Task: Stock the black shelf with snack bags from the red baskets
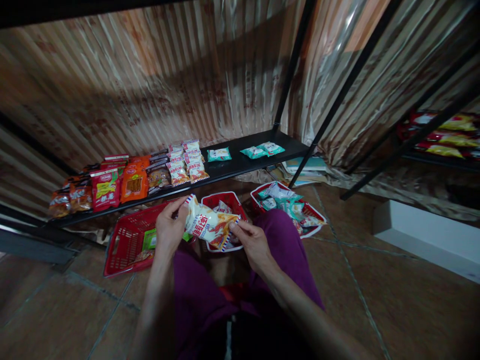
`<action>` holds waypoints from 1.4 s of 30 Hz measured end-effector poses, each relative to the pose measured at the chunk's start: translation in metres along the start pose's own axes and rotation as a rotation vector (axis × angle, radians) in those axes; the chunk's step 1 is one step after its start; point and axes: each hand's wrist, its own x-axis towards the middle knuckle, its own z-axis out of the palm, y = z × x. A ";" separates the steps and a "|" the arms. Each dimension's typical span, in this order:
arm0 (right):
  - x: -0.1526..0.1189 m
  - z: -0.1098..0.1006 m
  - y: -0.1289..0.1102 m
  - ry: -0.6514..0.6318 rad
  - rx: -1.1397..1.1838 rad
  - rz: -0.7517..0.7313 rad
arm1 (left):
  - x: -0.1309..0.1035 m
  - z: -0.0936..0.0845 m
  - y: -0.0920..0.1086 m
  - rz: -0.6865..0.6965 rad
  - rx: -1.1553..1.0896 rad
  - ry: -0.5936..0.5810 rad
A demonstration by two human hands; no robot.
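A white and orange snack bag (210, 224) with red lettering is stretched between my two hands, above my knees. My left hand (171, 224) pinches its left end, and my right hand (252, 241) grips the lower right corner. Right behind the bag stands a small red basket (242, 204) with more snack bags in it, partly hidden. On the black low shelf (225, 172), similar white and orange bags (189, 167) are stacked in rows. Beside them lie a single teal snack bag (219, 154) and a pair of teal bags (262, 150).
A larger red basket (120, 240) sits on the left, holding a green packet (149, 240). To the right is another basket (318, 220) full of teal bags. Red and orange packets (107, 187) fill the shelf's left end. A white box (427, 240) and black shelf posts (337, 105) stand at right.
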 end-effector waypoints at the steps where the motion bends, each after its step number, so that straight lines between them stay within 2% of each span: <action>1: 0.000 0.000 0.000 0.001 -0.016 -0.004 | 0.001 -0.001 -0.001 0.022 0.016 -0.003; 6: 0.001 -0.001 -0.003 -0.019 -0.021 -0.031 | 0.004 -0.003 0.001 0.060 0.054 -0.007; 13: -0.001 -0.001 -0.009 -0.026 -0.046 -0.031 | 0.000 0.004 0.008 0.028 0.039 0.082; 21: -0.001 -0.004 -0.006 0.000 -0.068 -0.055 | -0.001 0.009 -0.011 0.021 -0.045 0.153; 26: -0.001 -0.003 -0.007 -0.008 -0.049 -0.041 | 0.001 0.012 -0.014 -0.007 -0.067 0.186; 33: -0.001 -0.002 -0.006 0.009 -0.018 0.001 | 0.001 0.012 -0.012 -0.047 -0.051 0.168; 38: 0.001 -0.002 -0.004 0.000 0.038 0.033 | 0.003 0.011 -0.012 -0.030 0.001 0.141; 42: 0.003 0.000 -0.007 0.049 0.084 0.068 | 0.002 0.009 -0.015 -0.004 0.034 0.105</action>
